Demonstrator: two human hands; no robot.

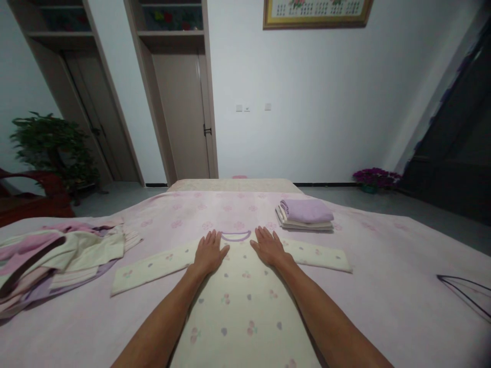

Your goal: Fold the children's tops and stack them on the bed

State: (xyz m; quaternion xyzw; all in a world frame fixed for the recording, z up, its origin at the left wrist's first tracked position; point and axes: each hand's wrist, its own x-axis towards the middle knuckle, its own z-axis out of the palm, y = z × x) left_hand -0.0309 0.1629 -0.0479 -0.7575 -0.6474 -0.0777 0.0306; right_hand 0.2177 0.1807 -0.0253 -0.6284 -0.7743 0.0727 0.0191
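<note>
A cream long-sleeved shirt (245,291) with a cherry and heart print and a lilac neckband lies spread flat, its sleeves stretched out to both sides. My left hand (209,253) rests palm down on its left shoulder, fingers extended beside the collar. On the other shoulder, my right hand (268,246) lies flat too, with its fingers pointing away from me. Both hands touch the fabric without gripping it. The shirt's lower hem runs out of view at the bottom.
Beneath everything is a pink flowered sheet (383,286). A loose heap of clothes (76,250) lies at the left. Folded clothes (305,214), lilac on top, are stacked beyond the right sleeve. A thin black wire loop (464,289), perhaps a hanger, enters at the right edge.
</note>
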